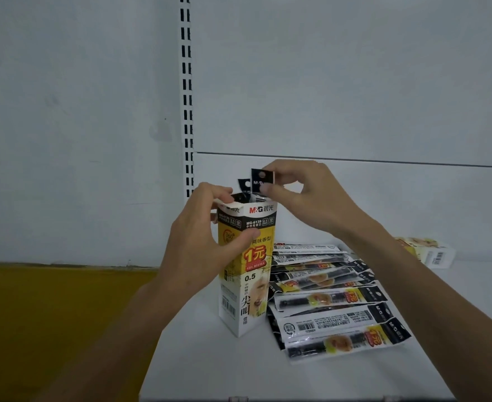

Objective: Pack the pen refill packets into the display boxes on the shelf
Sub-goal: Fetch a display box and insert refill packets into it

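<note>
While my left hand [201,236] curls round the upper part of the display box [247,285], thumb pressed on its front face and fingers hooked at the open rim, I see my right hand [302,195] pinching the black header of a pen refill packet [261,179] between thumb and forefinger, the other fingers loosely bent. Neither hand is spread flat; each is closed on its own thing.

The box stands upright on a white shelf [456,314], its top flap open. Behind it rises a pale back panel [326,82] with a slotted upright [187,97] running down it. To the left of the shelf lies a yellow surface [50,314].

The held packet stands on end in the mouth of the box, its header above the rim and its lower part hidden inside. A second black tab [244,184] pokes up just beside it (the same kind of packet, I think). A fanned pile of packets [331,300] lies flat on the shelf just right of the box, under my right forearm. Farther right, a second box [430,252] lies on its side.
</note>
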Demonstrator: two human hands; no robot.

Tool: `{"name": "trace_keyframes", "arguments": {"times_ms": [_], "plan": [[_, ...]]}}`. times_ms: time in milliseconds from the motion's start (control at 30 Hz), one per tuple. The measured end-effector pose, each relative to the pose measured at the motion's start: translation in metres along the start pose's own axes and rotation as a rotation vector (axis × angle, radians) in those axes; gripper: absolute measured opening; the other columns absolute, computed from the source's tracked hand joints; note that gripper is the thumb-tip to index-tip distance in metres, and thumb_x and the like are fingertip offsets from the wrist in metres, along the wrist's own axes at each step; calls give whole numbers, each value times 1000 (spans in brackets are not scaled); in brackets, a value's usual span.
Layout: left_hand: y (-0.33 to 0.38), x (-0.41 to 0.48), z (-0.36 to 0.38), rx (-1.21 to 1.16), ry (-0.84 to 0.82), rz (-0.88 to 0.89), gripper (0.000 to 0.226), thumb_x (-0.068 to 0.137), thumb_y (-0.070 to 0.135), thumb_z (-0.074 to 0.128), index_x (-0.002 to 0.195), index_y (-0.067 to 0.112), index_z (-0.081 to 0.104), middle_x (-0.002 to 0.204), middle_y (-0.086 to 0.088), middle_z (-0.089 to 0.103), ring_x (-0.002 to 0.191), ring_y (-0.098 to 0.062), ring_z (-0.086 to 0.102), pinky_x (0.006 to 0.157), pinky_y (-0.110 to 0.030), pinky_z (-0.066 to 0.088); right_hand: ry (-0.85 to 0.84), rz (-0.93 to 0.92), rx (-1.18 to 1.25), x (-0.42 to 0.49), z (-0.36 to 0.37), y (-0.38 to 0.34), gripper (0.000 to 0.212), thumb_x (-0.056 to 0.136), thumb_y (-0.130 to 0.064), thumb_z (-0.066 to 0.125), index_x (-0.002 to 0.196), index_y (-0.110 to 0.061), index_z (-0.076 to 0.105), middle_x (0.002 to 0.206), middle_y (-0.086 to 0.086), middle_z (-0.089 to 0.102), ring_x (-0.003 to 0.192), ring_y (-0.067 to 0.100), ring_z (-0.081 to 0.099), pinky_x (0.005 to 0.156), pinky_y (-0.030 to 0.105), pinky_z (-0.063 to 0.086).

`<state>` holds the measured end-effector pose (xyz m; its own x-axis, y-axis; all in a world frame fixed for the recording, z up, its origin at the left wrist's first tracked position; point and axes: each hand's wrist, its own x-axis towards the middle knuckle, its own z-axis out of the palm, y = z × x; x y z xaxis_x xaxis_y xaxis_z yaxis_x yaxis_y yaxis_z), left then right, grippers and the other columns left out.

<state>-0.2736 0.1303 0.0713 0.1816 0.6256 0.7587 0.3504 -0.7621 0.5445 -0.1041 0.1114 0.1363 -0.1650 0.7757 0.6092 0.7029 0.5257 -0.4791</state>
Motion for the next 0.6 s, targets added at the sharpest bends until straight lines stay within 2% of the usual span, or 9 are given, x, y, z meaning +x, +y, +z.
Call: {"name": "trace_keyframes", "arguments": {"times_ms": [67,133,200,300,367,467,533,600], "plan": [[0,0,0,-2,-4,-1,47,66,33,77,88,42,36,104,31,47,97,16,48,76,1,38,-28,-8,-16,-5,-2,-6,26,94,-32,48,90,-19,71,85,-13,66,83,-4,57,77,17,40],[1,1,1,6,-11,8,47,67,32,76,88,42,35,103,29,47,95,14,49,75,-2,40,-61,5,-66,-6,-4,-8,43,98,-39,36,89,-14,70,89,-2,66,88,10,57,81,31,41],[3,1,3,19,-16,17,46,69,30,75,88,42,35,106,23,48,94,9,50,75,-8,41,-123,-18,-178,-6,0,-7,52,97,-46,29,96,-12,68,97,-1,63,99,13,52,85,33,39],[6,4,7,18,-29,29,46,70,28,75,88,41,35,110,17,48,93,6,49,76,-11,42,-147,42,-98,-7,6,-1,37,98,-39,35,103,-12,61,98,-8,56,103,12,49,84,28,39],[6,4,8,18,-35,26,45,70,28,75,87,41,35,109,18,47,93,8,48,75,-12,41,-69,43,-7,-7,5,3,33,98,-35,38,99,-13,62,105,-3,58,98,10,53,80,18,40],[4,3,6,15,-22,16,45,70,29,74,87,41,34,109,18,48,93,8,48,75,-12,41,94,-28,99,-10,4,7,38,95,-39,37,89,-18,68,108,-6,59,100,-2,52,79,4,35],[3,3,5,13,-8,11,46,70,29,75,88,41,34,109,18,48,93,7,49,76,-12,41,100,-9,165,-13,4,6,38,94,-42,34,87,-22,66,110,-7,60,105,-2,51,83,5,34],[2,2,6,21,-6,18,47,70,29,75,90,41,34,109,18,48,94,6,49,77,-14,43,-9,59,115,-16,4,5,37,97,-43,33,97,-22,63,114,-4,60,110,6,51,88,13,35]]}}
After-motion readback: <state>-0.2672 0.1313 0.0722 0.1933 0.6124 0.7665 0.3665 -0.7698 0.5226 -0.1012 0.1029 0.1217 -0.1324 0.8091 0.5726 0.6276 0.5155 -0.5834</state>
